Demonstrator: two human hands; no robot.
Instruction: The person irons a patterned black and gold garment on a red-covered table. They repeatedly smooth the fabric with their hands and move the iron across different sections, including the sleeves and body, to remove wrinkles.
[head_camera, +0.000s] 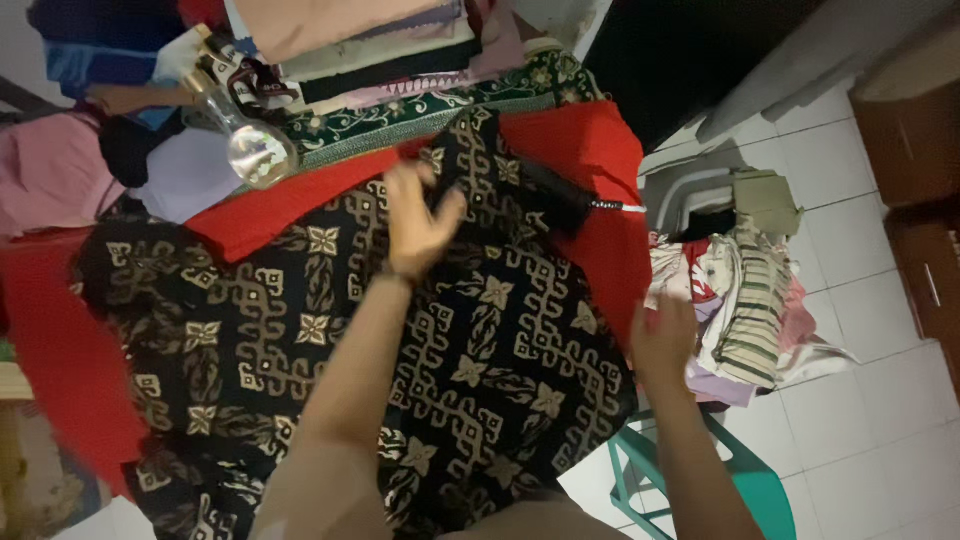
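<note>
Far left, a glass spray bottle (252, 140) lies tilted at the edge of the red cloth (262, 212), clear and round-bellied; whether liquid is in it, can't tell. Above it a stack of folded clothes (380, 50) sits flat, layers of pink, cream and black fabric, on a green patterned cloth (420, 112).

The batik garment (300, 330) is spread over the red cloth on the desk, in the middle of view: black fabric, gold geometric and star-flower print, soft, a bit rumpled at the left edge.

Your left hand (418, 222) reaches forward with the forearm stretched straight across the batik, palm down, wrist cocked. Its fingers (404, 190) are loosely curled, thumb out to the right, touching or pinching the upper edge of the batik near a dark fold; exact grip can't tell, motion blur.

Just right of it, a dark rod-shaped thing (560, 198) with a small white-marked end lies on the cloth; too blurred to tell the kind.

Your right hand (662, 335) sits at the right edge of the batik, back of hand up, fingers bunched together; whether they grip the cloth edge, can't tell.

Right again, a white plastic basket (685, 190) on the tiled floor (860, 420) holds a heap of crumpled clothes (745, 300): striped, pink, lilac. Below, a teal plastic stool (750, 480).
</note>
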